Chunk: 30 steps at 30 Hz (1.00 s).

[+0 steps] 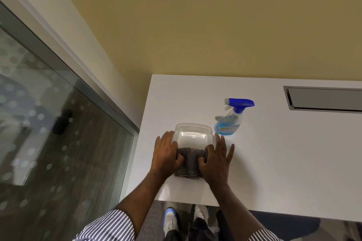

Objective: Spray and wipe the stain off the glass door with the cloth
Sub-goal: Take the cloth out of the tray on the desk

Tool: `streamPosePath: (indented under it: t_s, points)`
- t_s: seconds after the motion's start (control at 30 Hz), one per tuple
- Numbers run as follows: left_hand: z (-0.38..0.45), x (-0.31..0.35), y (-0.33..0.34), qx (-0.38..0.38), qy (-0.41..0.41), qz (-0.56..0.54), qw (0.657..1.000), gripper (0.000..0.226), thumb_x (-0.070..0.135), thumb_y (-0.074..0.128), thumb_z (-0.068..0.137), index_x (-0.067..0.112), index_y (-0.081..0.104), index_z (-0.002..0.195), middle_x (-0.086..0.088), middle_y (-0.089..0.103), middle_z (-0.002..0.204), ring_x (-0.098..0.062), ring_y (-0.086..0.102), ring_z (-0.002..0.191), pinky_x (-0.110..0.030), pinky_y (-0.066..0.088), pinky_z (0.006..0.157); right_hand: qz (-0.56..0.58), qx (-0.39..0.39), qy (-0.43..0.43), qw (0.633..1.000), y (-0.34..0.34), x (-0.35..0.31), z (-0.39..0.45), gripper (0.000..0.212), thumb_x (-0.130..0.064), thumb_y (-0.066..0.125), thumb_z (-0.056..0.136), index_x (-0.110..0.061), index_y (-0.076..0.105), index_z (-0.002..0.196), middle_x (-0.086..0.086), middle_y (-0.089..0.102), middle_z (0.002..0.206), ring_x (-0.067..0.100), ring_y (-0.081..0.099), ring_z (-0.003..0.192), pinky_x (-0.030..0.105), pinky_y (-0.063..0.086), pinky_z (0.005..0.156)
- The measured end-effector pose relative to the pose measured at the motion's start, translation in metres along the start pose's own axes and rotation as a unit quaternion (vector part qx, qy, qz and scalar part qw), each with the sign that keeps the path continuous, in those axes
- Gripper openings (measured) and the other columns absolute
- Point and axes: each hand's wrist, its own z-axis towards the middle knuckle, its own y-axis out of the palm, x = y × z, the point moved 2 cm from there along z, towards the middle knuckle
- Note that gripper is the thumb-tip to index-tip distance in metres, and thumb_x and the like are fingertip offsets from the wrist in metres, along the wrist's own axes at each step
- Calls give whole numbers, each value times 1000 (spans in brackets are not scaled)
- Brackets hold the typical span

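A grey folded cloth [189, 164] lies in the near half of a clear plastic container [193, 130] on the white table [284, 152]. My left hand [166, 154] and my right hand [216, 159] both pinch the cloth from either side, thumbs pressed into it. A spray bottle [232, 121] with a blue trigger head and blue liquid stands upright just right of the container's far corner. The glass door [49, 133] with frosted dots fills the left side; I cannot make out a stain on it.
A metal cable hatch [323, 99] is set into the table at the far right. A yellow wall rises behind the table. The door's metal frame [109, 107] runs close to the table's left edge. My shoes stand on carpet below the table's near edge.
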Motion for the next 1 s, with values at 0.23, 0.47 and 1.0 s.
streamPosePath:
  t_s: [0.23,0.47,1.0]
  points:
    - [-7,-3,-5,-56,-34,5,998,27,31,67,82,14,64,103,-13,59,141,-35,53,136,-65,41,116,25,10,7,1000,-2,2,-5,27,-20,78,71,-14,60,90,19,49,151,40,37,149,70,17,124]
    - [-15,-4,-11,-143,-82,-22,986,55,51,49,98,20,50,143,-6,31,169,-29,21,160,-54,7,133,51,36,-11,998,-8,-1,-9,28,-20,79,72,-14,61,93,20,55,146,40,47,143,70,20,123]
    - [-23,-2,-68,21,-41,-131,990,30,43,55,97,16,67,104,-6,52,153,-25,43,148,-58,24,127,162,96,-26,982,-75,-34,-3,25,-39,55,83,-17,64,93,9,61,143,31,51,140,44,1,129]
